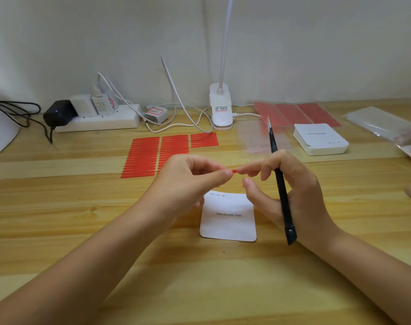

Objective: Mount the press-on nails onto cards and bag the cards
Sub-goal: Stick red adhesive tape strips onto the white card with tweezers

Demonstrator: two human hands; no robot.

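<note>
Both hands pinch a red adhesive strip (234,171) just above the card (227,216); right hand (291,184) also holds tweezers (279,181). Left hand (188,181) should peel slowly, then lay it flat on card.

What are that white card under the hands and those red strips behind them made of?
The white card looks like matte paper stock: flat, no glare, printed "Handmade Nail", rounded corners. The red strips look like thin adhesive tape or film pieces laid in rows, slightly glossy; the exact material cannot be told. Both hands pinch one small red piece.
</note>
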